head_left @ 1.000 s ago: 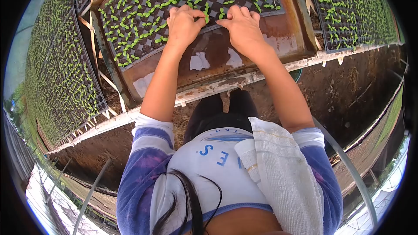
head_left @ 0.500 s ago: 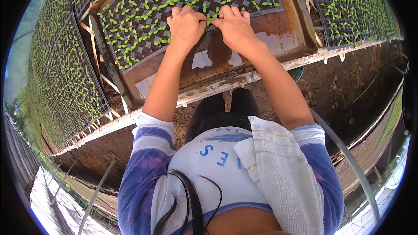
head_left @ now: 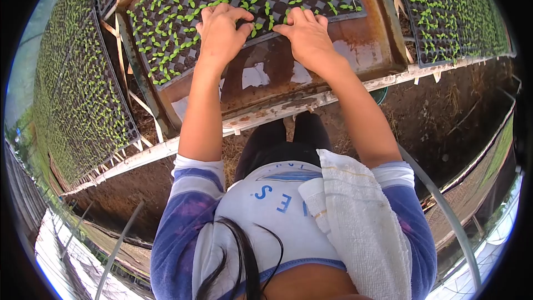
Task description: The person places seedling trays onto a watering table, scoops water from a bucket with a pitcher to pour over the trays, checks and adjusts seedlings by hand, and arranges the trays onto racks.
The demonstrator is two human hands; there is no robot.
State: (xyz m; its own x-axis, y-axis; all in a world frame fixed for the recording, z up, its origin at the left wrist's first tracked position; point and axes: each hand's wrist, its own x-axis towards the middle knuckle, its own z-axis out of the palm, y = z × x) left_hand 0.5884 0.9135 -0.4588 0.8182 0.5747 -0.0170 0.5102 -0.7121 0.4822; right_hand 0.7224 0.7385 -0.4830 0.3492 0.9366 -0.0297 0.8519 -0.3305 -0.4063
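Observation:
A dark seedling tray (head_left: 347,16) full of small green sprouts lies in a shallow, brown-stained box (head_left: 395,28) with wet patches along its near side. My left hand (head_left: 219,36) is over the tray's near edge, fingers curled, with a gap between thumb and forefinger and nothing visible in it. To its right, my right hand (head_left: 308,41) hovers at the same edge, thumb stretched out and apart from the bent fingers. A seedling (head_left: 271,24) stands between the hands, close to the right thumb tip. Soil under the palms is hidden.
More seedling trays (head_left: 83,94) stretch along the left, and another tray (head_left: 430,16) sits on the right. A pale bench edge (head_left: 266,115) runs in front of my legs. Below it is a green bucket (head_left: 379,95), partly hidden. A white towel (head_left: 361,216) hangs from my shoulder.
The hands were close together with fingertips around a seedling. My left hand has drawn away to the left and its fingers have parted; the right has shifted slightly right.

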